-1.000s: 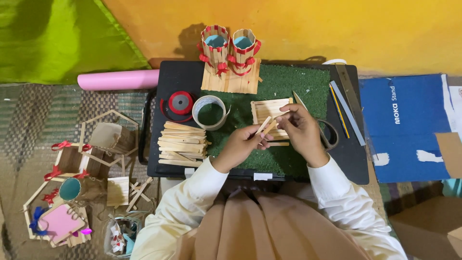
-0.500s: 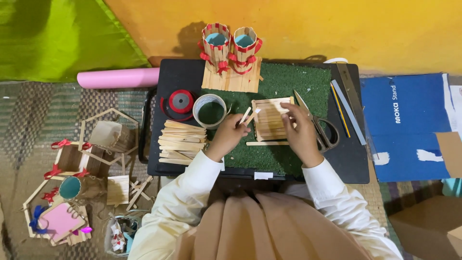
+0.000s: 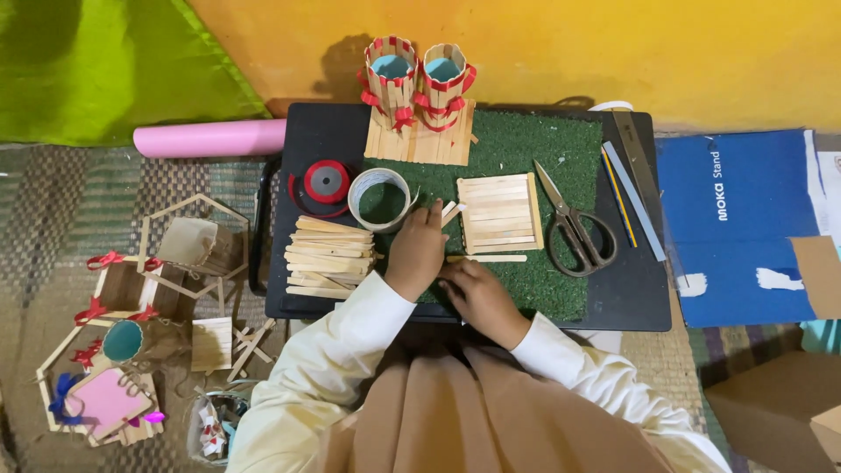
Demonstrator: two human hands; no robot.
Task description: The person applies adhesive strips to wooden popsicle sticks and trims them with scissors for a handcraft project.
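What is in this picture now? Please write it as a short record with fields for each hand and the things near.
left hand: on green mat, fingertips at two loose wooden sticks
right hand: on mat, just below single stick
stick panel: flat on mat, right of left hand
stick pile: left of left hand
scissors: shut, right of panel
tape roll: above left hand

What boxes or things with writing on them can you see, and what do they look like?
Blue package: lies flat to the right of the black tray, rectangular, bright blue with white lettering and torn white patches.
Brown cardboard box: bottom right corner, plain brown, open flaps.
White label: small round white edge at the tray's far right corner, mostly hidden.
No screens or signs in view.
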